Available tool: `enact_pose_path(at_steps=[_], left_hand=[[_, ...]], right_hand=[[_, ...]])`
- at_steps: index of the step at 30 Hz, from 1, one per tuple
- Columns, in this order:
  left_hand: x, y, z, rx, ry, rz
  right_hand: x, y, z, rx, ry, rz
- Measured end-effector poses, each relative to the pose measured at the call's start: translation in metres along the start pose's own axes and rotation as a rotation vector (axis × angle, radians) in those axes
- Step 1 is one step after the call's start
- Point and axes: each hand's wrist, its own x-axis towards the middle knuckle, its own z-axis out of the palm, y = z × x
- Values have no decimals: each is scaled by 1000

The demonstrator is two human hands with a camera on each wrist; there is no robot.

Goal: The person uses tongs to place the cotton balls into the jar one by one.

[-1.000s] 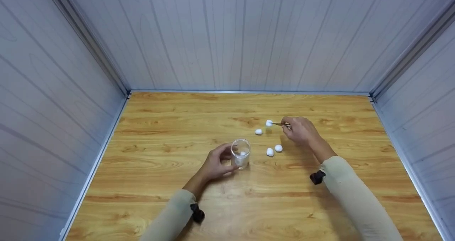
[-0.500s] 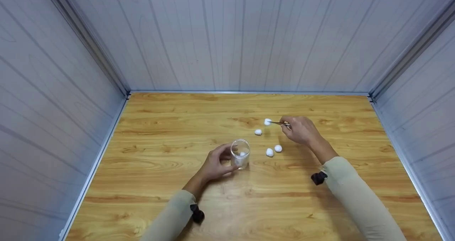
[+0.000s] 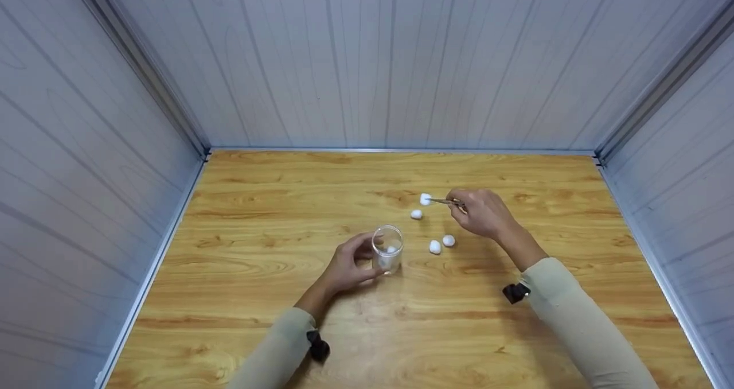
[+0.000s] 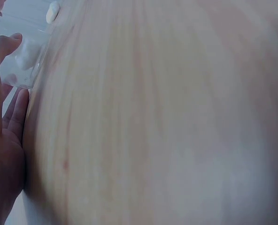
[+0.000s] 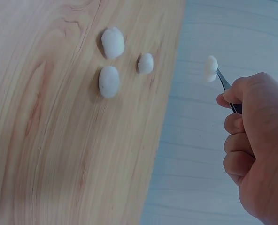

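Note:
My left hand (image 3: 348, 264) grips a clear glass (image 3: 388, 260) that stands upright on the table, thumb on the near side and fingers behind. Inside the glass show white cotton balls (image 4: 28, 54), pressed against its wall in the left wrist view. With my right hand (image 3: 483, 211) I pinch a pair of metal tweezers (image 3: 444, 201), and their tips hold one cotton ball (image 5: 210, 69) up off the table. Below it, another cotton ball (image 3: 416, 214) lies on the wood. Two more, a cotton ball (image 3: 435, 246) and its neighbour (image 3: 448, 240), lie to the right of the glass.
The wood-grain table (image 3: 258, 205) is enclosed by a pale back panel (image 3: 367, 62), a left panel (image 3: 86, 177) and a right panel (image 3: 682, 177). Black devices sit at both sleeve cuffs, one at the left (image 3: 319, 346) and one at the right (image 3: 515, 293).
My right hand has shifted slightly left, carrying the tweezers and the held cotton ball. The left hand and the glass stay where they were.

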Motion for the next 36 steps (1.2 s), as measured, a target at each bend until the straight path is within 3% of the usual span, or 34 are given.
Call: enact_pose_path(at_steps=[17,36], left_hand=[[-1,-1,1,1,-2,25],[0,0,1,4,-3,-4]], right_hand=[[-4,-15,-3,21,54,-99],[-4,-43,-9,17,71,-216]])
